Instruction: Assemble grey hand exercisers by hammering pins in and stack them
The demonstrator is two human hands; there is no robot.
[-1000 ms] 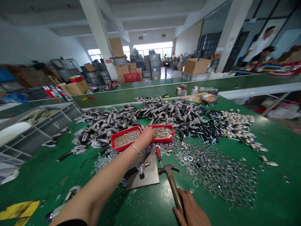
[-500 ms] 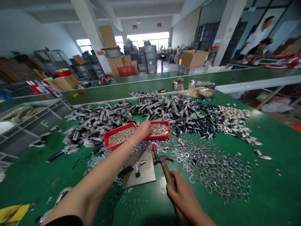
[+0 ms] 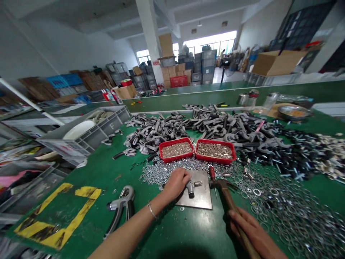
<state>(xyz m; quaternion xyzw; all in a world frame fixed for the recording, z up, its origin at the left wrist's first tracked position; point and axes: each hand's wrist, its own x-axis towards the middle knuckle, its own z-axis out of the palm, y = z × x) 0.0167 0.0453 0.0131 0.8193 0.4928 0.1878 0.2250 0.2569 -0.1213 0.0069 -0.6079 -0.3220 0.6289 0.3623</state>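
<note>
My left hand is over the left part of a square metal plate, its fingertips pinched together at a grey metal handle part. Anything small between those fingertips is hidden. Beside the part, a small coil spring lies on the plate. My right hand is wrapped round the wooden handle of a claw hammer. The hammer's head rests near the plate's right edge, next to a red-handled tool. Behind the plate stand a red tray of tiny metal pieces and a red tray of metal pins.
A heap of grey-and-black handle parts spreads across the back. Loose rings cover the right side. On the left lie a spring hand gripper and yellow-black tape, near a grey crate.
My left hand has come back from the right red tray to the handle part on the plate. My right hand still grips the hammer. The view has swung left.
</note>
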